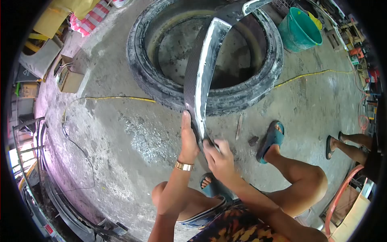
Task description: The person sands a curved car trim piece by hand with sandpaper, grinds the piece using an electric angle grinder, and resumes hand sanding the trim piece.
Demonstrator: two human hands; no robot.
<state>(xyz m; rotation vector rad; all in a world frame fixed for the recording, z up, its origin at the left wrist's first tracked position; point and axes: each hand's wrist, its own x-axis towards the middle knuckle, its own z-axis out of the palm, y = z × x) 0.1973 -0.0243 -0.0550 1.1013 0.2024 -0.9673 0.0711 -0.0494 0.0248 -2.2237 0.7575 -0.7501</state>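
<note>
A long curved black panel point(192, 76) with a carbon-fibre weave and a white-coated edge leans across a large tyre point(139, 70) lying flat on the floor. My left hand point(188, 139) grips the panel's near end from its left side, thumb along the edge and the other fingers hidden behind it. My right hand point(217, 157) is closed against the right side of that same end, fingers bent and slightly blurred. Anything pinched in the right fingers is hidden from me.
A green bucket point(299, 30) stands right of the tyre. A yellow hose point(117, 97) crosses the floor behind it. A thin stick point(239, 127) and a dark lump point(253, 140) lie near my foot. Another person's legs point(348, 147) show at right; a cardboard box point(70, 78) stands left.
</note>
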